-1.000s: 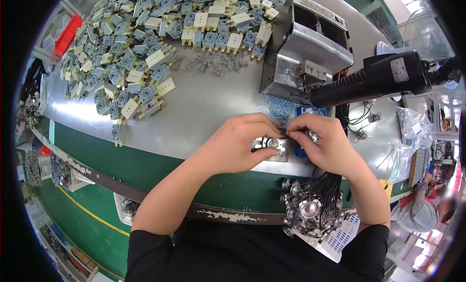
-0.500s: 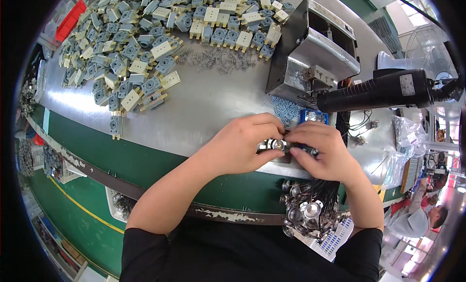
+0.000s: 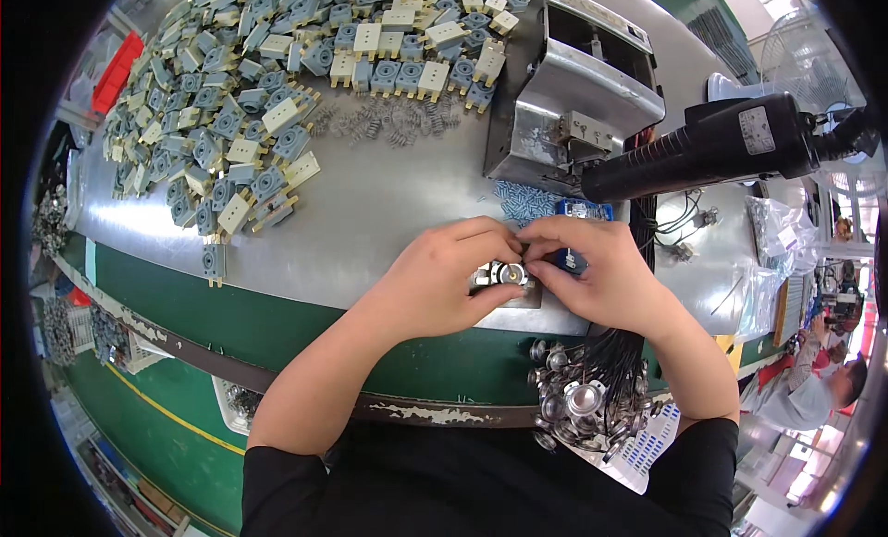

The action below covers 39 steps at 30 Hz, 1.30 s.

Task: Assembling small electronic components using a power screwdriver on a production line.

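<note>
My left hand [image 3: 449,273] is closed around a small silver metal part with a round ringed face [image 3: 511,275], just above the steel table near its front edge. From the other side my right hand [image 3: 597,273] meets it, thumb and forefinger pinched at the part's right edge. What sits between those fingertips is too small to make out. A dark blue piece [image 3: 571,260] shows beneath my right fingers, partly covered. Small blue screws [image 3: 525,202] lie heaped just beyond my hands, beside a blue box [image 3: 585,209].
A black electric screwdriver [image 3: 703,148] reaches in from the right, before a metal housing [image 3: 573,84]. Grey-and-cream blocks with brass tabs [image 3: 277,121] pile up at the far left, near loose springs [image 3: 398,121]. Wired round metal parts [image 3: 583,403] hang at the front edge.
My right fingertips have drawn in against the metal part's edge, and the ringed face now shows more fully. The whole view has shifted slightly.
</note>
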Motion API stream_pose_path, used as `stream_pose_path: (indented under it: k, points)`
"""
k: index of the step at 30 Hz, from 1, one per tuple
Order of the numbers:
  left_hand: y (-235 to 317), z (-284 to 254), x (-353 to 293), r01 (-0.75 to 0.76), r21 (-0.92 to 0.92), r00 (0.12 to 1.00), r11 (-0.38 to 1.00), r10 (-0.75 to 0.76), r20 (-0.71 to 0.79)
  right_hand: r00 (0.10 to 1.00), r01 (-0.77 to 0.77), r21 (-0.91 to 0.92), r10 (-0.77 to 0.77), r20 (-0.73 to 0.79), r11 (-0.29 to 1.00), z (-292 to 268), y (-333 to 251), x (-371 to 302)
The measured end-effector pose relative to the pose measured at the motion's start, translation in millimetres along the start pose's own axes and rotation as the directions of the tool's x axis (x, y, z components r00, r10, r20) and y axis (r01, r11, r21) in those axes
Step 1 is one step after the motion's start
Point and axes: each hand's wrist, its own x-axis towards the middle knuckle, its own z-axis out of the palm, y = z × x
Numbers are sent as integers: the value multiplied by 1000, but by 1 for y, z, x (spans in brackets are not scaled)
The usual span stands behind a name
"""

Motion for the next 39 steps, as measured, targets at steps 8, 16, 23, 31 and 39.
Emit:
stream_pose_path:
  k: [8, 16, 23, 31, 39]
  points:
    - [8, -1, 4, 69, 12, 998, 998, -69, 11, 997, -64, -10, 63, -49, 998, 5, 4, -5]
    - [1, -1, 1, -33, 56, 999, 998, 30, 43, 916, 192, -96, -214, -341, 977, -9, 2, -40]
    - [3, 0, 5, -31, 61, 998, 998, 27, 57, 727, 468, 407, -81, -681, 784, -35, 15, 11]
    - [6, 0, 5, -40, 87, 997, 995, 35, 62, 893, 362, 610, -74, -444, 705, -61, 2, 39]
    - [4, -1, 5, -39, 78, 998, 996, 35, 54, 608, 455, 394, 45, -792, 799, -65, -23, 69]
